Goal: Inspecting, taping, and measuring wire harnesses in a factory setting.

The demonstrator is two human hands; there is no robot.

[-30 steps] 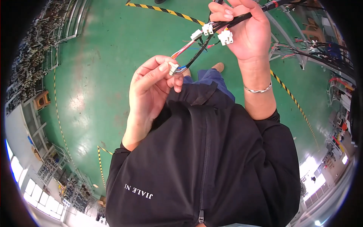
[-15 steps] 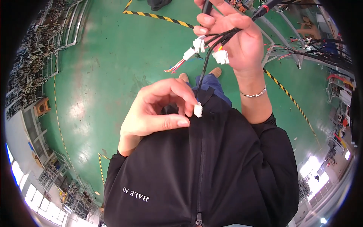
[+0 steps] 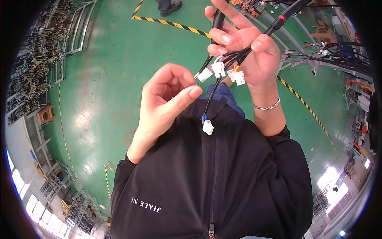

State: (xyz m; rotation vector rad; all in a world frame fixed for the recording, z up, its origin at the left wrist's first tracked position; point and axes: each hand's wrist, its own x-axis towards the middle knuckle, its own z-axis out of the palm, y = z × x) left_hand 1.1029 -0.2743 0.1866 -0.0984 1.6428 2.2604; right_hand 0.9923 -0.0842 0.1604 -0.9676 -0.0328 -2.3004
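Observation:
My right hand (image 3: pixel 258 51) is raised at the upper right, holding a black wire harness (image 3: pixel 272 28) under its thumb. A second black cable (image 3: pixel 218 20) passes between its fingers. Thin black-wrapped branches fan out below the hand, ending in white plug connectors, among them one in the middle (image 3: pixel 218 69) and one with a yellow wire (image 3: pixel 238 77). My left hand (image 3: pixel 165 99) is curled beside another white connector (image 3: pixel 205 75), its fingertips closed at the thin coloured wires there, partly hidden. One longer branch hangs down to a white connector (image 3: pixel 207 127) in front of the black jacket.
Racks hung with many cables (image 3: pixel 39 51) line the left side. More harnesses (image 3: pixel 334 55) lie on a metal frame at the right. Yellow-black tape (image 3: pixel 171 22) marks the green floor. Another person's shoe (image 3: pixel 172 8) shows at the top.
My left hand has left the lower connector, which now hangs free, and moved up to the wires of another connector. My right hand has shifted slightly down. The other person's shoe has moved.

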